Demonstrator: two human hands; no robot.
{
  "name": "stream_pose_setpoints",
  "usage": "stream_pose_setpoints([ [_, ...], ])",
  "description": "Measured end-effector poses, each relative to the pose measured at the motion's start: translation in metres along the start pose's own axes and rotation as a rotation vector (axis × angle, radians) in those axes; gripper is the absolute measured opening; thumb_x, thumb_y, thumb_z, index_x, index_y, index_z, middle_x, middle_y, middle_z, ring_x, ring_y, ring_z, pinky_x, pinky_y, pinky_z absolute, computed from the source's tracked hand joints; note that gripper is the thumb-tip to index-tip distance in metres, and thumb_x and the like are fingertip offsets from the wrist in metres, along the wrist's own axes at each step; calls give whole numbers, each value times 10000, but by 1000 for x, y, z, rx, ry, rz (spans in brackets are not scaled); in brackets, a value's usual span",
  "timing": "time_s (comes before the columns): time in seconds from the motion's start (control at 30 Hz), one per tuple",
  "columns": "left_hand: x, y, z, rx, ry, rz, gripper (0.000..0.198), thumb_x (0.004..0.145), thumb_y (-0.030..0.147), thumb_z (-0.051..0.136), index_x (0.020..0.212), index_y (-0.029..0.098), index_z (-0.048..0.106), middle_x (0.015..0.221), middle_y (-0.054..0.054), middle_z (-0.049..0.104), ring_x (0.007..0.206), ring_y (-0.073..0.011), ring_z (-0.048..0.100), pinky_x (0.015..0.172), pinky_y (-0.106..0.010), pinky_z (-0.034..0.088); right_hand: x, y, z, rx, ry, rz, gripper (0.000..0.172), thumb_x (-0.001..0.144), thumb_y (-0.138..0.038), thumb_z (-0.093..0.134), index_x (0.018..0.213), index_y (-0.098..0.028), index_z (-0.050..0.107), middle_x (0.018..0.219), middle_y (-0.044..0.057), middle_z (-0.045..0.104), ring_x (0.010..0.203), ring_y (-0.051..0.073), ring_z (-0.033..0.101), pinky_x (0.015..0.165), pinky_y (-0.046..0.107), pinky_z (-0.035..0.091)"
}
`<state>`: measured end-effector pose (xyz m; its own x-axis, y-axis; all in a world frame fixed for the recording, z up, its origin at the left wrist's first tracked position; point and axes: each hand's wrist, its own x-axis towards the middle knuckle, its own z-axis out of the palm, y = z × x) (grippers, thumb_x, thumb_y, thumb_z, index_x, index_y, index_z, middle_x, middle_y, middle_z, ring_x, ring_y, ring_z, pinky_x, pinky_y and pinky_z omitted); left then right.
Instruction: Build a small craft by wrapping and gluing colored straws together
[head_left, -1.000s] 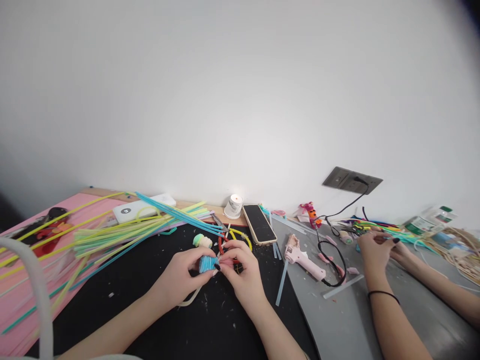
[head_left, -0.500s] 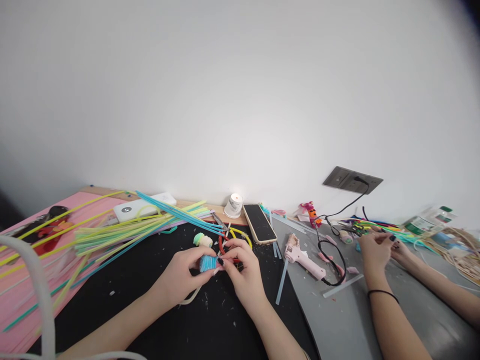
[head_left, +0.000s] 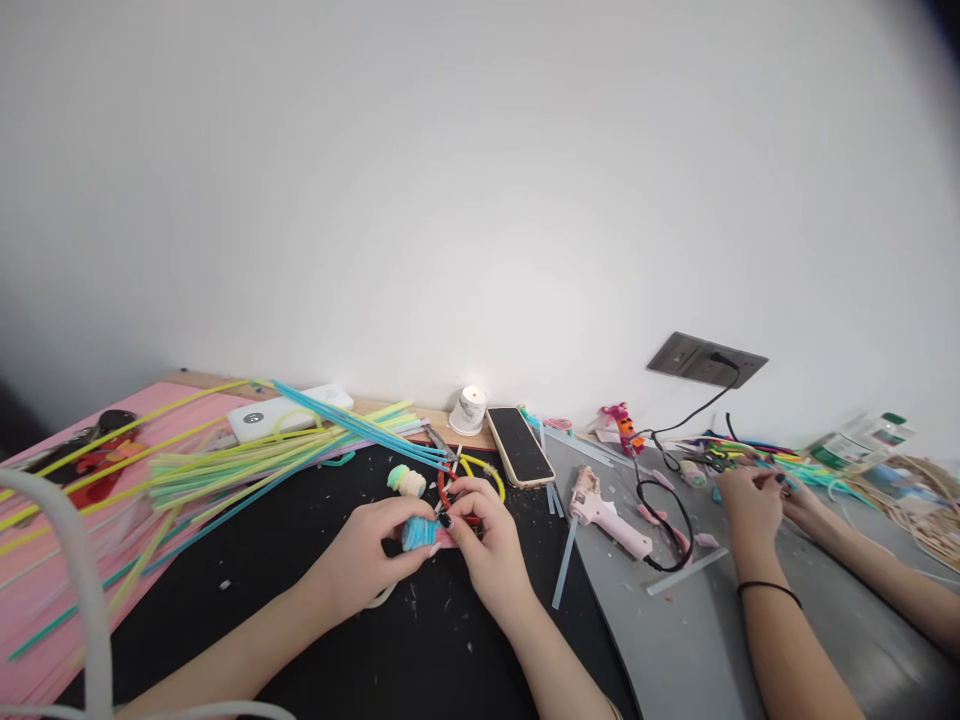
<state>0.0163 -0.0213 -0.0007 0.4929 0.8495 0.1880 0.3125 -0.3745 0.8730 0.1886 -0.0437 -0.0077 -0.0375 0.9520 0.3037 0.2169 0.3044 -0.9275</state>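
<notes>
Left hand: thumb and fingers of the left hand (head_left: 356, 550) are closed around the left part of a fuzzy blue piece (head_left: 418, 534), pinching it from above and below.
Right hand: fingertips of the right hand (head_left: 487, 540) are bunched in a narrow pinch at the blue piece's right end, where a bit of pink (head_left: 445, 538) shows; fingers cover much of it, so I cannot tell whether the pink is joined to the blue.
Line between the hands: blue and pink together run left to right, raised over the black mat (head_left: 337, 680); the left hand has more of the blue, the right hand the pink end.
Just beyond the fingers: a green-and-cream roll (head_left: 405, 480) lies behind the blue piece; red handles (head_left: 442, 488) and a yellow loop (head_left: 501, 480) sit behind the right hand.
Toward the wall: a paper cup (head_left: 469, 412) next to a phone (head_left: 520, 447).
Left side: a loose spread of fuzzy stems (head_left: 225, 475) reaches over pink sheeting (head_left: 172, 410).
Right side: a pink glue gun (head_left: 611, 525) on the grey surface (head_left: 660, 650), then a co-worker's hands (head_left: 750, 505).
</notes>
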Motion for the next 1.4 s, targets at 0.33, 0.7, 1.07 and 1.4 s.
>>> stream_pose_setpoints([
  [0.33, -2, 3, 1, 25, -17, 45, 105, 785, 212, 617, 868, 185, 676, 867, -32, 684, 763, -172, 627, 683, -241, 509, 2, 4, -1, 70, -61, 82, 125, 792, -181, 603, 667, -180, 587, 981, 80, 544, 847, 194, 584, 613, 269, 507],
  [0.7, 0, -9, 1, -23, 52, -56, 174, 810, 312, 588, 930, 191, 623, 802, -2, 641, 703, -162, 590, 656, -245, 489, 8, 2, -44, -59, 368, -143, 76, 829, -226, 593, 891, -205, 632, 992, 61, 624, 979, 206, 594, 811, 327, 480],
  [1.07, 3, -15, 1, -64, 111, -125, 192, 806, 333, 584, 940, 196, 607, 788, 3, 616, 688, -165, 571, 663, -270, 473, -3, 16, -144, -331, 1046, 106, 360, 648, -476, 730, 739, -134, 661, 726, 73, 676, 673, 209, 601, 637, 319, 459],
  [1.4, 0, -11, -1, -78, 133, -135, 216, 795, 365, 596, 934, 201, 615, 790, -1, 625, 663, -166, 568, 635, -272, 473, -1, 18, -135, -135, 798, 142, 467, 657, -614, 681, 605, -197, 477, 493, -46, 464, 446, 107, 399, 456, 241, 327],
])
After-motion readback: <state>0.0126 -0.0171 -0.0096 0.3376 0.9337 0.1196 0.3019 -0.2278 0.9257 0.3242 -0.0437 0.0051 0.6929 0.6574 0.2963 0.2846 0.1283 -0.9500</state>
